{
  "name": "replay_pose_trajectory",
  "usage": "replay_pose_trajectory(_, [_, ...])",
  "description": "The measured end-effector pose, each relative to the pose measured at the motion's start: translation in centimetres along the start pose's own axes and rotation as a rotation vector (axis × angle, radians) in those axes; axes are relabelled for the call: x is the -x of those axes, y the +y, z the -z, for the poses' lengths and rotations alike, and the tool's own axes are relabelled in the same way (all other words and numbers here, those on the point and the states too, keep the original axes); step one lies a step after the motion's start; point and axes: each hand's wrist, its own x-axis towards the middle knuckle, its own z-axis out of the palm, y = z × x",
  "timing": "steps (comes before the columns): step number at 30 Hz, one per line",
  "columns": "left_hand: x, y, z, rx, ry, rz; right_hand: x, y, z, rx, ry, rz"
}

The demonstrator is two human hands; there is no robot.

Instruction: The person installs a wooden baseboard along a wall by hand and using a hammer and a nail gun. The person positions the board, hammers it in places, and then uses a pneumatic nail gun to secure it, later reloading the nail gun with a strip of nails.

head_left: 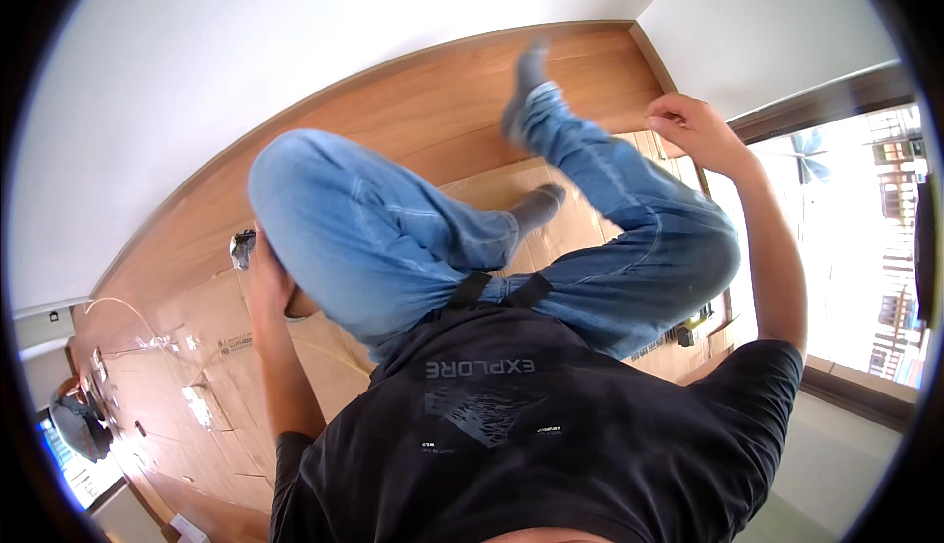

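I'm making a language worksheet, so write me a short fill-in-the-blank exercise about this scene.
1. The hand nearer the window is the person's ____ one.
2. Of both knees, the left hand is nearer the ____ one.
3. The jeans are coloured ____.
4. The T-shirt is mainly ____.

Missing words: right; left; blue; black.

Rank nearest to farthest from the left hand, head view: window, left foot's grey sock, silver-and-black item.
1. Silver-and-black item: beside the left hand; contact unclear.
2. Left foot's grey sock: toward the middle.
3. Window: far right side.
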Motion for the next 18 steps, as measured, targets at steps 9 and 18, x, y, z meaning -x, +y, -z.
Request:
replay_pose_trajectory(9, [7.1, 17.3, -17.5, -0.594, -0.274, -1.41, -5.1, -2.1, -5.5, 0.226, -0.3, 0.148])
replay_pose_trajectory(18, [9.5, 24.5, -23.3, -0.645, -0.751, -1.911, -7.9, -4.3, -11.6, 0.45, -0.335, 0.506])
